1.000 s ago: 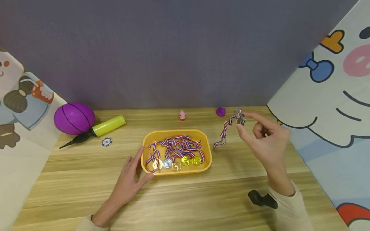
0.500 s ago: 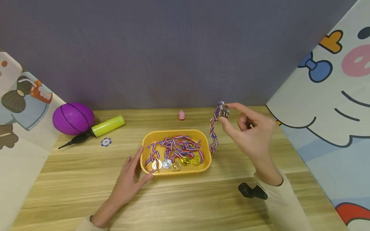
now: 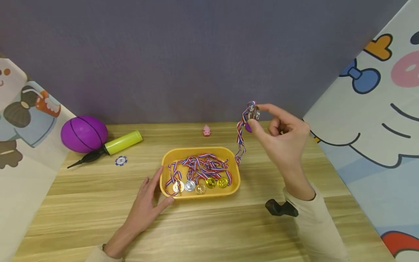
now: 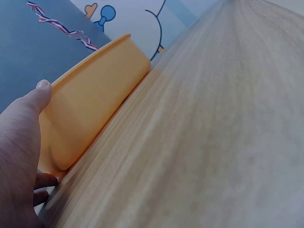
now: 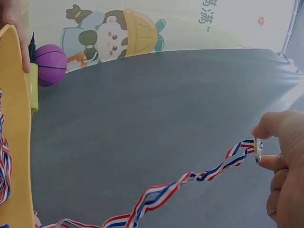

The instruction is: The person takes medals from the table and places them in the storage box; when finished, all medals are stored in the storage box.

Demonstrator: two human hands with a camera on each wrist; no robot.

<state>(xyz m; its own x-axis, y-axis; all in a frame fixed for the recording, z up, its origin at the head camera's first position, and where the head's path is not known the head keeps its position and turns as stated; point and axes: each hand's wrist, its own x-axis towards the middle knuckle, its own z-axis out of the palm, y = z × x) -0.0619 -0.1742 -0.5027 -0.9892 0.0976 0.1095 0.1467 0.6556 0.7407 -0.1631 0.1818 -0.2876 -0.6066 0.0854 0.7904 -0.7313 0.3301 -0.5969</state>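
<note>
My right hand (image 3: pixel 284 136) pinches a silver-coloured medal (image 3: pixel 253 113) between thumb and index finger, its other fingers folded in. From the medal a twisted red, white and blue ribbon (image 3: pixel 240 134) hangs down behind the right end of a yellow plastic tray (image 3: pixel 234 160). My left hand (image 3: pixel 144 207) rests against the tray's left end, fingers fairly straight, thumb at the front corner. Inside the tray, several medals line the front, among them a silver one (image 3: pixel 190 186) and a gold one (image 3: pixel 222 182), with tangled ribbons (image 3: pixel 206 165) behind them.
A purple ball (image 3: pixel 84 134) and a yellow-green hand pump (image 3: pixel 123 142) lie at the back left, near a blue and white poker chip (image 3: pixel 121 161). A small pink pig figure (image 3: pixel 206 130) stands behind the tray. The hanging ribbon partly covers a small purple object (image 3: pixel 248 127). A grey wall (image 3: pixel 196 65) rises behind.
My right hand has moved left and away from me, lifting the medal higher; its ribbon now hangs close to the tray's right end. My left hand and the tray have stayed put.
</note>
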